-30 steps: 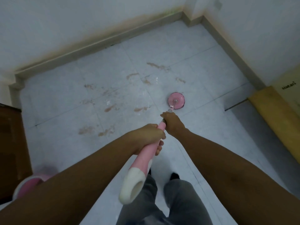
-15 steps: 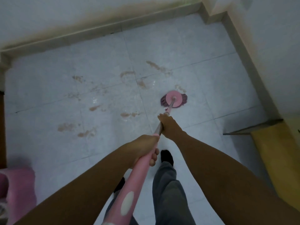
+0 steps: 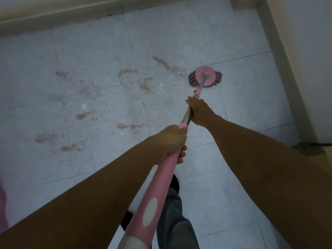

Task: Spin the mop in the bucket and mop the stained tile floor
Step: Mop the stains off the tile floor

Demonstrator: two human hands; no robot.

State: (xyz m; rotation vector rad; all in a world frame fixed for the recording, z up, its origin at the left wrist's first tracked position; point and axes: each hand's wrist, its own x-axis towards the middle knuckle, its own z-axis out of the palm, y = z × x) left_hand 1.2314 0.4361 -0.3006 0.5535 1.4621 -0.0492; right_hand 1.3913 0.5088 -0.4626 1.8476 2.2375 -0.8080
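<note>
The right hand point(image 3: 198, 111) is clenched round the steel shaft point(image 3: 186, 116); behind it the left hand point(image 3: 170, 141) grips the pink handle point(image 3: 158, 191). Ahead, the mop head point(image 3: 205, 79) lies on the tile just right of the stains point(image 3: 167, 65). A damp head pushed too fast would probably smear the stains wider.

My left hand point(image 3: 170, 141) and right hand point(image 3: 198, 110) hide the parts of the mop pole point(image 3: 158, 186) they wrap. The pole's near end runs off the bottom edge. A pink blur point(image 3: 2, 207) at the left edge is cut off; I cannot tell what it is. My arms cover most of my feet.
</note>
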